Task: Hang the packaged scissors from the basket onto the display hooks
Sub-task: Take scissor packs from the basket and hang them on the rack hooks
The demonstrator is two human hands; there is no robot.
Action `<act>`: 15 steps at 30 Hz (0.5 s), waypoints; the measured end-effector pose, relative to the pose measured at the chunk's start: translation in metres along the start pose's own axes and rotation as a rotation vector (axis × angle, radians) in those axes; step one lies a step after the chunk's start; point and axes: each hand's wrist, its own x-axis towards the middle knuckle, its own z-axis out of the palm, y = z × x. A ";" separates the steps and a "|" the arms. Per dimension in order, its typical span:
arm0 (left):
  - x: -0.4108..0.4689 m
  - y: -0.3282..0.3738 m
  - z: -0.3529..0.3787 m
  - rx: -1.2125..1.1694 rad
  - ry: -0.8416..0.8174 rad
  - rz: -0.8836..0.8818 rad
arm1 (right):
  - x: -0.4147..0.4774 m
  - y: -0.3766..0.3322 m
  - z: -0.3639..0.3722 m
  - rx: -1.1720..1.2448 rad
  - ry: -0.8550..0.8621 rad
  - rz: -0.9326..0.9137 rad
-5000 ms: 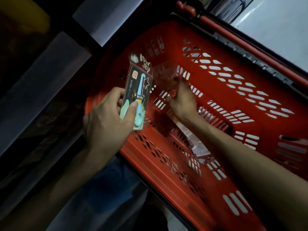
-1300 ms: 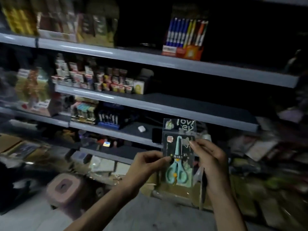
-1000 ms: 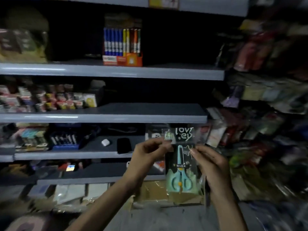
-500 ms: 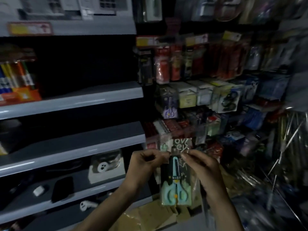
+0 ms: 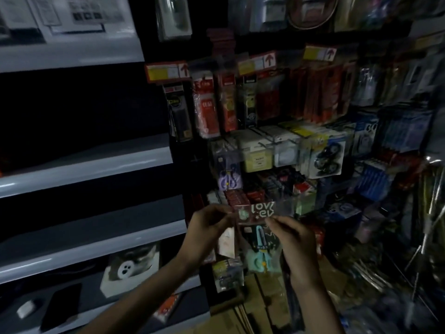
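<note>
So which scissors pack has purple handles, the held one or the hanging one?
The hanging one: the purple-handled pack on the display. The mint-handled pack is pinched at its top by the left hand and right hand.

We find hanging packages crowding the centre and right of the frame with barely a gap between rows; the scissors pack sits in front of red boxes at lower centre; dark open bays lie between the grey shelves at left.
</note>
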 end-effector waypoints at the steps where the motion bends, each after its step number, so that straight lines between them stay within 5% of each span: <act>1: 0.018 -0.003 0.000 0.017 0.028 0.016 | 0.012 0.005 0.002 0.015 0.048 0.002; 8: 0.126 -0.011 0.006 0.034 0.147 0.022 | 0.097 0.028 0.024 0.038 0.148 0.006; 15: 0.168 -0.014 0.015 -0.052 0.089 0.009 | 0.163 0.048 0.040 0.067 0.163 0.034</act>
